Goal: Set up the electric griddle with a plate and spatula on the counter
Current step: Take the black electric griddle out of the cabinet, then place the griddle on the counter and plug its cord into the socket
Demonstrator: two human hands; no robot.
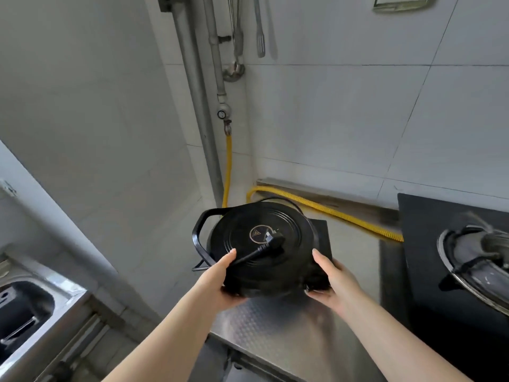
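A round black electric griddle [256, 224] hangs over the steel counter [278, 326], held from both sides. My left hand [220, 279] grips its near left rim and my right hand [330, 279] grips its near right side. Its black power cord and plug [271, 241] lie across the lid. A loop handle [199, 238] sticks out at the left. A slotted metal spatula [260, 37] hangs on the wall tiles above. No plate is in view.
A black gas stove [429, 244] with a glass-lidded pot [476, 266] sits at the right. A yellow gas hose [330, 210] runs along the counter's back. Pipes and a hanging ladle [234, 67] fill the corner. A sink [24, 312] is at the lower left.
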